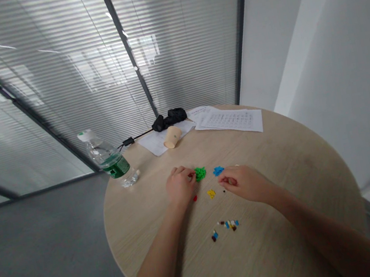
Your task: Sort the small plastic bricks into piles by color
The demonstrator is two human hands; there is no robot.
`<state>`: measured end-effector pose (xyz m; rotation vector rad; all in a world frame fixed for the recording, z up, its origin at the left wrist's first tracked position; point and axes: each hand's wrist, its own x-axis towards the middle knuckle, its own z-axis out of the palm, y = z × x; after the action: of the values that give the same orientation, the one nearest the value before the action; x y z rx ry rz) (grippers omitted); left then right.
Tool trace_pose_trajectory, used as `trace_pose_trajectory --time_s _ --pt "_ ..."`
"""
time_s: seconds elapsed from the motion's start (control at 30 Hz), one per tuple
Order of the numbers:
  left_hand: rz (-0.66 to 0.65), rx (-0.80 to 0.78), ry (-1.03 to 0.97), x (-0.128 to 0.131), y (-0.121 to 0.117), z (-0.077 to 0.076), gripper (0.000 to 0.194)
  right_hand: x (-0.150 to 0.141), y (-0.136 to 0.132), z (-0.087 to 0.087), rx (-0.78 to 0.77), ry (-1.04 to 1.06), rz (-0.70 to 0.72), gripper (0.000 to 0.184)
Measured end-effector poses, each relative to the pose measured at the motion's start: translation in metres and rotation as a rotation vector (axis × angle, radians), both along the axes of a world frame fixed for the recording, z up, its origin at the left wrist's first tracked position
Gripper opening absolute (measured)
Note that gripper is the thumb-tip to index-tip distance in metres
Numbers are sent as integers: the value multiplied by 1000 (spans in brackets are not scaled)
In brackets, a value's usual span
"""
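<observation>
My left hand (181, 187) rests at the left edge of a pile of small green pieces (201, 173), fingers curled together; whatever is between them is hidden. Just below the small blue pieces (218, 170) is my right hand (244, 184), its thumb and fingers drawn into a pinch. Too little shows there to tell what they hold. Small yellow pieces (211, 194) lie in a heap between the hands. A red piece (195, 198) is partly covered by my left hand, and a tiny dark piece (224, 191) sits near my right fingers. Closer to me are scattered mixed-colour pieces (233, 224).
A clear water bottle (113, 161) with a green label stands at the left edge of the round wooden table (275, 246). Farther back are a tipped paper cup (172, 137), a folded black umbrella (169, 119) and printed sheets (234, 120). Behind are glass panels with blinds.
</observation>
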<state>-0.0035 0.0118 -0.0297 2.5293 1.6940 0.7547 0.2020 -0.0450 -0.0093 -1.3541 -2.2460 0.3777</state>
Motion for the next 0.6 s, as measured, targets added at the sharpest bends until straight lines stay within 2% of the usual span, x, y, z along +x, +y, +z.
trace_pose_trajectory --time_s 0.6 --pt "-4 28 66 0 0 0 11 1 0 -2 -3 -49 30 15"
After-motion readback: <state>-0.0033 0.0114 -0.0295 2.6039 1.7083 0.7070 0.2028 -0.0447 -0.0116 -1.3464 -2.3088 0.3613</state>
